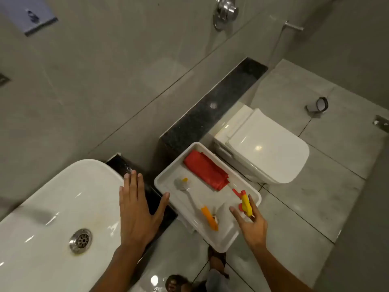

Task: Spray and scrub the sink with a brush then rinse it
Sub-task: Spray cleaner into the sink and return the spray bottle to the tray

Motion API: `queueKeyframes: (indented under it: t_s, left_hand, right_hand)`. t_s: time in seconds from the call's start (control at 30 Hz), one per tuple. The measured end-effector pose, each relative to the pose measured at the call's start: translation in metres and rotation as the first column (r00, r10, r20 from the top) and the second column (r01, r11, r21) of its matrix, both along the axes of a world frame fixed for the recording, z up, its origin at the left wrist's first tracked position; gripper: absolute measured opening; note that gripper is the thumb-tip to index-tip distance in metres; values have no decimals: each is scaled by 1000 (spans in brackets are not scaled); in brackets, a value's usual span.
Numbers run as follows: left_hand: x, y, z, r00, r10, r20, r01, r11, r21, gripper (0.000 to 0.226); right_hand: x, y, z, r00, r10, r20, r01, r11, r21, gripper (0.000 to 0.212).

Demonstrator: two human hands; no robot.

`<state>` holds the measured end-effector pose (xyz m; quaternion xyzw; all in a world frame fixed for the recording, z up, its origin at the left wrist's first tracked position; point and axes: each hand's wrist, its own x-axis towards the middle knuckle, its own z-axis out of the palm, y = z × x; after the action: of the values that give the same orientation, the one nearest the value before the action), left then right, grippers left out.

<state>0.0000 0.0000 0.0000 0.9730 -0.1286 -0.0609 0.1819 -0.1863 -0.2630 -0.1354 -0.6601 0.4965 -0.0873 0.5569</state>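
The white sink [42,207] fills the lower left, with its metal drain [81,241] in the basin. My left hand [136,211] is spread flat over the sink's right rim, holding nothing. Right of it stands a white tray [168,171] holding a brush [193,199] with white bristles and an orange grip, a red folded cloth [204,169], and a spray bottle with a yellow and red trigger head [245,202]. My right hand [250,224] is at the trigger head. Its fingers touch the yellow part, and its thumb is apart from it.
A white toilet [263,148] with its lid down stands behind the tray. A black granite ledge [210,110] runs along the grey tiled wall, with a chrome flush valve [225,11] above. A tape roll [320,104] lies on the floor. My sandalled feet [216,260] are below the tray.
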Motion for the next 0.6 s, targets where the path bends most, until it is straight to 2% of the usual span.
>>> queueKeyframes:
  t_s: [0.2, 0.43, 0.53, 0.6]
  left_hand:
    - [-1, -2, -3, 1000, -21, 23, 21, 1000, 20, 99]
    - [-1, 0, -6, 999, 0, 43, 0, 1000, -8, 96]
    - [-1, -2, -7, 999, 6, 48, -5, 1000, -18, 95]
    - [-1, -3, -7, 999, 6, 47, -5, 1000, -20, 95]
  right_hand:
    - [45, -3, 0, 996, -87, 27, 90, 989, -117, 84]
    - [56, 6, -17, 987, -159, 35, 163, 963, -214, 63]
    - [65, -2, -18, 997, -70, 33, 77, 952, -295, 51]
    - [73, -6, -18, 995, -22, 98, 53, 943, -329, 33]
